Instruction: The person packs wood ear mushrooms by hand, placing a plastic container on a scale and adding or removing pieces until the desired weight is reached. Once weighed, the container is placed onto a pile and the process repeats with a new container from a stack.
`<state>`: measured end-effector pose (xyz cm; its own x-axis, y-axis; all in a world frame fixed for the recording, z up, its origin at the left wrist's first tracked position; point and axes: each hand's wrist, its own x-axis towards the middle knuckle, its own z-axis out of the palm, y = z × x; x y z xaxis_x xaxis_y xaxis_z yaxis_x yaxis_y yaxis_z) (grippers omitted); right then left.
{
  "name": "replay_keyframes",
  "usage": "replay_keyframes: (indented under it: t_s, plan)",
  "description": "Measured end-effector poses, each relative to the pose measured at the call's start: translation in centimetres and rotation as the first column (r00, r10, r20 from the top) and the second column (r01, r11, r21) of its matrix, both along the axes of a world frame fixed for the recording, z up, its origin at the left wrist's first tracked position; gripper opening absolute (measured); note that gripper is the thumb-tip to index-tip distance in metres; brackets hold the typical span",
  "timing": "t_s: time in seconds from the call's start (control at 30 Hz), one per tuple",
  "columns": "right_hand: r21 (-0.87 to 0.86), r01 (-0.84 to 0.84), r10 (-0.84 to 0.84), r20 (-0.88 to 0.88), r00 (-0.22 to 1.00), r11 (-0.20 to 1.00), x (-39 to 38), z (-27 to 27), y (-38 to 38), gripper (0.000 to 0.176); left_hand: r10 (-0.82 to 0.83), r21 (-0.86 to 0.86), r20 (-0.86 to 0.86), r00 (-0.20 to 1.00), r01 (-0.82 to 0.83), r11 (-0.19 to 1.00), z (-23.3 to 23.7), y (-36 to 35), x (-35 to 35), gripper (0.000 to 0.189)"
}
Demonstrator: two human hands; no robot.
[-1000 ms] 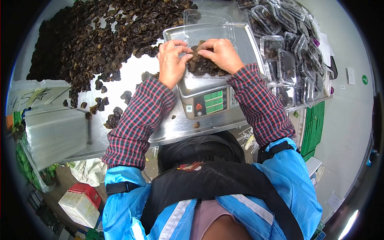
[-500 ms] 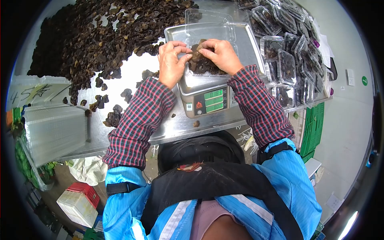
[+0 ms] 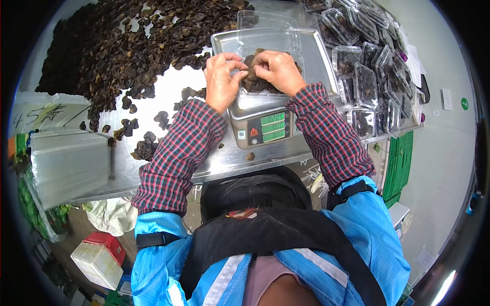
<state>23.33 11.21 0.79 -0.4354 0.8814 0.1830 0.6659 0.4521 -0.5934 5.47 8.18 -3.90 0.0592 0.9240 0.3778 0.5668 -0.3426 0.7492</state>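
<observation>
Brown wood ear mushrooms [image 3: 261,85] fill a clear plastic clamshell box [image 3: 296,64], whose raised lid [image 3: 268,20] stands open at the back. The box rests on the steel pan of a digital scale [image 3: 321,61] with a lit green display [image 3: 273,127]. At the box's left side, my left hand [image 3: 221,81] is closed, thumb and forefinger pinching at the mushrooms. My right hand [image 3: 279,72] is over the box, fingers curled and closed on mushrooms; its fingertips are partly hidden.
A wide heap of loose wood ear mushrooms [image 3: 122,56] covers the table's back left. Filled, closed clear boxes [image 3: 365,84] are piled on the right. Stacked empty plastic boxes [image 3: 71,160] stand at the left edge. Small clumps of mushrooms [image 3: 145,146] lie nearer the front edge.
My right hand has shifted slightly left and its fingers have curled in. The mushroom piece held up between both hands is now lower, among the others. The scale's display reading has changed.
</observation>
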Motion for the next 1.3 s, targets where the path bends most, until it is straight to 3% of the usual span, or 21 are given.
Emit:
replay_keyframes:
  t_s: [0.13, 0.23, 0.27, 0.33, 0.37, 0.47, 0.5, 0.57, 0.6, 0.67, 0.83, 0.97, 1.0, 1.13, 1.2, 1.23, 1.27, 1.3]
  plan:
    - [-0.034, 0.079, -0.081, -0.077, 0.994, 0.996, 0.7, 0.1, 0.1, 0.019, 0.008, 0.012, -0.017, 1.000, -0.007, 1.000, 1.1, 0.5, -0.3, 0.013]
    - [-0.097, 0.241, -0.259, -0.299, 0.919, 0.966, 2.1, 0.8, -0.2, 0.020, 0.074, 0.283, -0.151, 0.986, -0.029, 0.959, 2.6, 1.4, -0.3, 0.015]
    - [-0.083, 0.271, -0.283, -0.301, 0.911, 0.959, 2.9, 0.9, -0.3, 0.019, 0.068, 0.284, -0.152, 0.986, -0.022, 0.959, 2.9, 1.7, -0.2, 0.015]
    - [-0.068, 0.307, -0.312, -0.326, 0.892, 0.949, 4.1, 1.2, -0.9, 0.018, 0.089, 0.488, -0.401, 0.912, 0.130, 0.863, 3.2, 2.2, -0.1, 0.019]
    - [-0.068, 0.313, -0.317, -0.327, 0.890, 0.947, 4.6, 1.2, -1.3, 0.018, 0.054, 0.466, -0.462, 0.885, 0.191, 0.864, 3.0, 2.0, 0.1, 0.023]
    - [-0.073, 0.347, -0.353, -0.273, 0.895, 0.935, 6.1, 0.4, -2.5, 0.018, -0.304, 0.229, -0.341, 0.890, 0.392, 0.891, 1.9, 0.8, 0.4, 0.025]
    - [-0.103, 0.339, -0.354, -0.288, 0.890, 0.935, 6.6, 0.0, -3.0, 0.018, -0.312, 0.226, -0.346, 0.885, 0.401, 0.888, 1.7, 0.4, 0.4, 0.025]
    - [-0.180, 0.334, -0.377, -0.336, 0.863, 0.925, 7.1, 0.0, -4.1, 0.016, -0.373, 0.166, -0.199, 0.906, 0.406, 0.899, 2.3, -0.3, 0.3, 0.029]
    - [-0.183, 0.340, -0.384, -0.341, 0.858, 0.922, 7.4, -0.1, -4.6, 0.016, -0.380, 0.163, -0.203, 0.902, 0.414, 0.896, 2.6, -0.3, 0.2, 0.029]
    - [-0.238, 0.354, -0.421, -0.376, 0.826, 0.905, 8.1, -0.4, -5.5, 0.015, -0.326, 0.133, -0.001, 0.945, 0.324, 0.937, 2.9, 0.1, 0.1, 0.031]
    - [-0.269, 0.402, -0.481, -0.388, 0.786, 0.875, 10.0, 0.2, -8.6, 0.014, -0.234, 0.083, 0.100, 0.967, 0.226, 0.971, 2.8, -0.2, -2.3, 0.037]
    - [-0.327, 0.433, -0.539, -0.411, 0.735, 0.840, 12.2, 0.4, -12.8, 0.012, -0.141, 0.002, 0.198, 0.970, 0.144, 0.990, 2.1, -1.6, -5.2, 0.024]
    - [-0.330, 0.451, -0.555, -0.401, 0.728, 0.829, 13.0, 0.3, -14.5, 0.012, -0.171, 0.037, 0.212, 0.962, 0.167, 0.985, 1.6, -1.9, -5.1, 0.022]
    - [-0.571, 0.334, -0.581, -0.327, 0.745, 0.750, 15.5, -1.2, -22.1, 0.015, -0.115, -0.162, 0.263, 0.958, 0.161, 0.974, 0.6, -4.0, -9.0, 0.014]
    - [-0.679, 0.324, -0.373, 0.079, 0.924, 0.658, 16.4, -1.3, -26.1, 0.020, -0.108, -0.220, 0.283, 0.953, 0.174, 0.960, 0.0, -4.6, -10.0, 0.014]
    - [-0.717, 0.336, -0.236, 0.240, 0.942, 0.611, 16.3, -0.9, -27.8, 0.018, -0.105, -0.247, 0.313, 0.944, 0.187, 0.951, 0.0, -4.9, -10.2, 0.015]
    - [-0.716, 0.348, -0.246, 0.248, 0.937, 0.606, 16.4, -1.2, -29.7, 0.018, -0.095, -0.274, 0.344, 0.934, 0.196, 0.942, -0.1, -5.1, -10.4, 0.015]
    - [-0.688, 0.411, -0.206, 0.363, 0.909, 0.598, 16.8, -2.1, -31.5, 0.015, -0.098, -0.273, 0.353, 0.930, 0.203, 0.940, -0.5, -5.2, -10.6, 0.015]
